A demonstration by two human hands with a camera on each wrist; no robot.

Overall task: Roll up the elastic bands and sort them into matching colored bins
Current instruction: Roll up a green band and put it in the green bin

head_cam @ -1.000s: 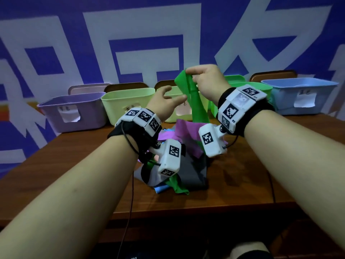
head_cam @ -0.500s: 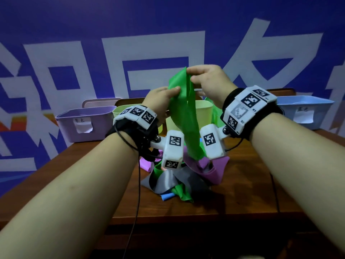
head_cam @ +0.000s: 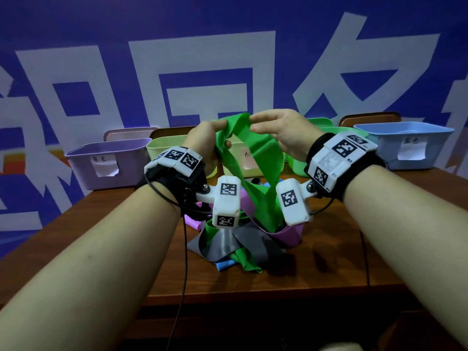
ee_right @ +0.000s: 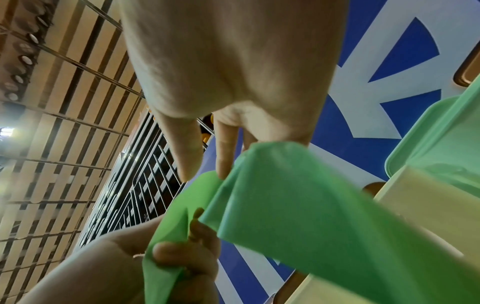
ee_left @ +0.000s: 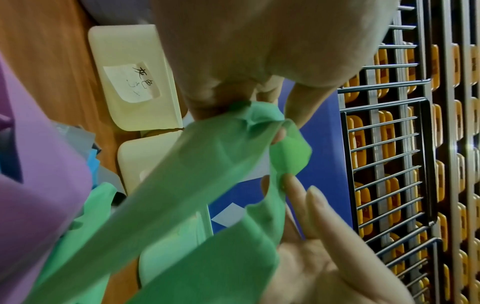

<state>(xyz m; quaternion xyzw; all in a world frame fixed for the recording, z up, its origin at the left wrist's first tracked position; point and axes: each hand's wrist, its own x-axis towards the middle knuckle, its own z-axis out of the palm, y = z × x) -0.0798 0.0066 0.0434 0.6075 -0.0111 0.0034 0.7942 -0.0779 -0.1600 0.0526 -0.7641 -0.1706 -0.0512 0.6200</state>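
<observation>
A green elastic band (head_cam: 263, 158) hangs from both hands above the pile of bands (head_cam: 235, 239) on the table. My left hand (head_cam: 220, 127) pinches its top edge on the left, and my right hand (head_cam: 255, 122) pinches the same edge on the right. In the left wrist view, my left hand (ee_left: 246, 107) pinches the bunched green band (ee_left: 207, 164), with the right hand's fingers (ee_left: 298, 195) just below. The right wrist view shows my right hand (ee_right: 207, 170) pinching the green band (ee_right: 298, 205). The green bin (head_cam: 321, 122) stands behind my right hand.
Along the back edge stand a purple bin (head_cam: 106, 160), two pale yellow-green bins (head_cam: 164, 148), and a blue bin (head_cam: 405, 145) at the right. The pile holds grey, purple, blue and green bands. A blue-and-white wall is close behind the bins.
My left hand, open beside the band a second ago, now pinches its top edge. Both hands have drawn slightly apart, spreading the band's upper end.
</observation>
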